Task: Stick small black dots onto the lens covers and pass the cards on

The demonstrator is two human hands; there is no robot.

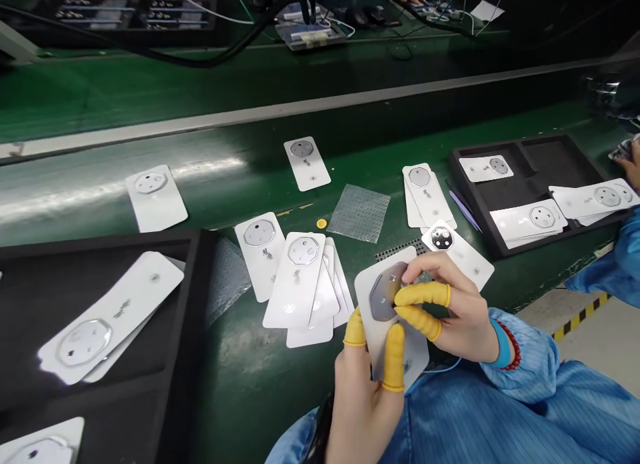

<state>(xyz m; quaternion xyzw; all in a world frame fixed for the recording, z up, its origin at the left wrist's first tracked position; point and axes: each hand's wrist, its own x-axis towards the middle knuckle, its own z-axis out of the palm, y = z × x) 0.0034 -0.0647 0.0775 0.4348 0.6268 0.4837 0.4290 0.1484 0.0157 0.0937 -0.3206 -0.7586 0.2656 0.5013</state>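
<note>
My left hand (367,384) grips a white card (373,281) from below, with yellow finger cots on the thumb and a finger. On the card lies a grey octagonal lens piece (383,297). My right hand (450,307), also in yellow cots, pinches the edge of that grey piece. Both hands hover just above the near edge of the green belt (250,377), over my blue sleeves. Just left of them lies a fanned stack of white cards (305,287).
Black trays with more cards sit at the left (193,297) and right (530,154). Loose cards (156,197), a bubble-wrap square (359,213), a small yellow disc (321,223) and a dark-lens card (457,247) lie on the belt. Another person's blue sleeve (617,264) is at the right edge.
</note>
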